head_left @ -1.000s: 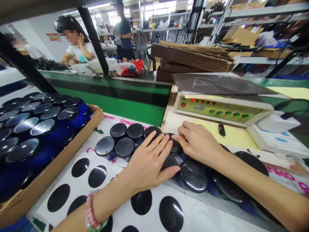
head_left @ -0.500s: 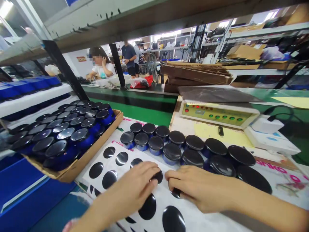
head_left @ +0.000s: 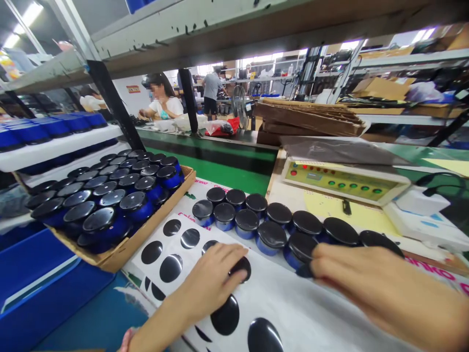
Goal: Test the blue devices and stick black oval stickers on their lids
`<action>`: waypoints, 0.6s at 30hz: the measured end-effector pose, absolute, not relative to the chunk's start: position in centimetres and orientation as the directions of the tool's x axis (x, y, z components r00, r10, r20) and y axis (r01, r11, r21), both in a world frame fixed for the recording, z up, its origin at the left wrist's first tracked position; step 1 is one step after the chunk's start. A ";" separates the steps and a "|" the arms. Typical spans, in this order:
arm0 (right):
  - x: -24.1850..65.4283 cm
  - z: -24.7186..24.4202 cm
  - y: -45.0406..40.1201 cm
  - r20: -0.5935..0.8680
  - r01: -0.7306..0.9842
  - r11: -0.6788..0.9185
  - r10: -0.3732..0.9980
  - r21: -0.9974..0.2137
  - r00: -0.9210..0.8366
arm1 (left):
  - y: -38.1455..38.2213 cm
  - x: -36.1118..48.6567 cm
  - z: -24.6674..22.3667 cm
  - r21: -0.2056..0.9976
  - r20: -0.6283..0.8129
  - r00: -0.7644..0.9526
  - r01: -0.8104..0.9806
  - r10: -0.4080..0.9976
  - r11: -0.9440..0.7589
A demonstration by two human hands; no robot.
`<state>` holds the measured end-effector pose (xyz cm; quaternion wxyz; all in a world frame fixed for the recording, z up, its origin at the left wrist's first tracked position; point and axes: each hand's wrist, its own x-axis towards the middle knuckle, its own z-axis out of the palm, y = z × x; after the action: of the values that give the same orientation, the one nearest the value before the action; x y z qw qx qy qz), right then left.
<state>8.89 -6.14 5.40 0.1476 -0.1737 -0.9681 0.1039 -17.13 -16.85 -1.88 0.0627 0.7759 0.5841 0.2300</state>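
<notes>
The left grip (head_left: 209, 278) lies over a white backing sheet (head_left: 289, 305) on the near part of the desk (head_left: 284, 190), its fingers pressed together and curled down, with their tips on a small black disc (head_left: 241, 269). Whether they pinch it or only rest there, I cannot tell, as the thumb is hidden. The right grip (head_left: 377, 288) sits to the right, fingers also pressed together, beside the blue jars with black lids (head_left: 273, 238) that stand in rows. A dark sliver (head_left: 304, 271) shows at its fingertips, too covered to say if it is held. Glossy black round stickers (head_left: 225, 315) lie on the sheet, and they look light, thin and flexible, with a slick face that gives fingers little purchase, so lifting one by its rim seems surest. The jars look stiff and easy to hold by the sides. More jars fill a cardboard tray (head_left: 122, 256) at left.
</notes>
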 end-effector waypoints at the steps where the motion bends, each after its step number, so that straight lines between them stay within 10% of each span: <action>1: 9.9 5.8 -5.6 0.249 0.379 0.885 0.445 -0.270 -0.860 | -15.8 -17.2 -1.4 0.389 0.338 0.167 0.872 0.926 -0.299; 5: 11.5 6.8 -4.4 0.342 0.567 0.757 0.653 -0.324 -0.676 | -10.8 -16.9 -0.1 0.319 0.432 0.138 0.901 0.891 -0.294; 11: 10.2 6.9 -5.4 0.358 0.463 0.809 0.580 -0.363 -0.732 | -10.4 -15.9 1.1 0.332 0.345 0.197 0.889 0.918 -0.316; 15: 10.3 6.8 -4.7 0.406 0.498 0.780 0.624 -0.380 -0.668 | -17.7 -18.5 1.2 0.581 0.015 0.138 0.805 0.990 -0.121; 18: 10.0 6.7 -3.3 0.382 0.470 0.758 0.640 -0.451 -0.666 | -23.8 -22.9 0.1 0.422 -0.160 0.045 0.906 0.986 0.027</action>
<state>9.99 -3.34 6.74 0.2674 -0.3090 -0.8987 0.1592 -22.87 -23.77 0.08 0.2120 0.6909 0.6847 0.0945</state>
